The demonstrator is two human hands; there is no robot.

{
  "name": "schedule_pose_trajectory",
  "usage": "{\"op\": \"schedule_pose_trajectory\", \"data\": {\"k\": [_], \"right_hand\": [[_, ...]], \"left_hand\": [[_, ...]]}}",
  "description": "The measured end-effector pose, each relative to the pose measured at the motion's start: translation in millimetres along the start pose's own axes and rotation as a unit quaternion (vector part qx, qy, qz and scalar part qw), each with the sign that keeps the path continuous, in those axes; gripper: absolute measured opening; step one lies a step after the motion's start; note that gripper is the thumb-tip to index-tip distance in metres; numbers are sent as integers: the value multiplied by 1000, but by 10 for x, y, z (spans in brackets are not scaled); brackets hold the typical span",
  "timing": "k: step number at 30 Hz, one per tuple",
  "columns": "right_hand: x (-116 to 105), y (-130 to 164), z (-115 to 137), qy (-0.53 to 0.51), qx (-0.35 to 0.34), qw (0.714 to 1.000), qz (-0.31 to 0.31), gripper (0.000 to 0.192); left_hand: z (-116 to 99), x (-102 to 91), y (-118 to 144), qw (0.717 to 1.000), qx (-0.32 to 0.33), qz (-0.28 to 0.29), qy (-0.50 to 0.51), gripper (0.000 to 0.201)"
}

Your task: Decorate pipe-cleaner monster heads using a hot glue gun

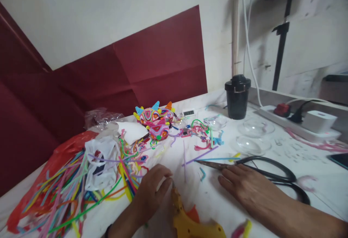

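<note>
My left hand [152, 189] is at the lower middle with fingers curled and fingertips pinched together beside the metal nozzle of a yellow glue gun [181, 214]. Anything between those fingertips is too small or hidden to make out. My right hand [244, 183] lies palm down with its fingers stretched out, touching black-handled scissors [268, 163] near their pivot. The blades point left, their tip by a purple pipe cleaner [202, 154] and a blue pipe cleaner [217, 159]. A short bent blue piece [202, 174] lies below the blades.
Many loose pipe cleaners [67, 194] lie at left on a red plastic bag [63, 145], beside a white bag [100, 169]. Colourful horned figures [159, 129] sit at the back. At right stand a black cup [237, 98], clear plastic domes [252, 144] and a power strip [293, 122].
</note>
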State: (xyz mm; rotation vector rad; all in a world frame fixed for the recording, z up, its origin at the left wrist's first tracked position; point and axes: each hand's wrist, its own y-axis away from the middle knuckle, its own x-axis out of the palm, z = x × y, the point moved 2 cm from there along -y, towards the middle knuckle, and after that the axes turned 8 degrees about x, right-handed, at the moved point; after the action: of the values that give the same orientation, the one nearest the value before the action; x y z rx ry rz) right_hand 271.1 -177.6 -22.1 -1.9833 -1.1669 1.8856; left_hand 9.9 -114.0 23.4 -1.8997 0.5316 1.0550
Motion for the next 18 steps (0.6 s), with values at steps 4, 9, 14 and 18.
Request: {"op": "schedule_pose_trajectory", "data": {"k": [4,9,14,18], "right_hand": [[0,80,-40,-2,-5,1000,20,21],[-8,115,-11,-50,4,998,34,17],[-69,133,14,-88,-3,996,24,20],[-244,89,83,-144,-11,989,-16,26]], "left_hand": [[-191,-5,105,999,23,25,-2,27],[-445,160,313,989,121,87,-14,54],[-551,328,347,976,170,119,-58,45],[-623,271,265,978,159,126,-55,34]]}}
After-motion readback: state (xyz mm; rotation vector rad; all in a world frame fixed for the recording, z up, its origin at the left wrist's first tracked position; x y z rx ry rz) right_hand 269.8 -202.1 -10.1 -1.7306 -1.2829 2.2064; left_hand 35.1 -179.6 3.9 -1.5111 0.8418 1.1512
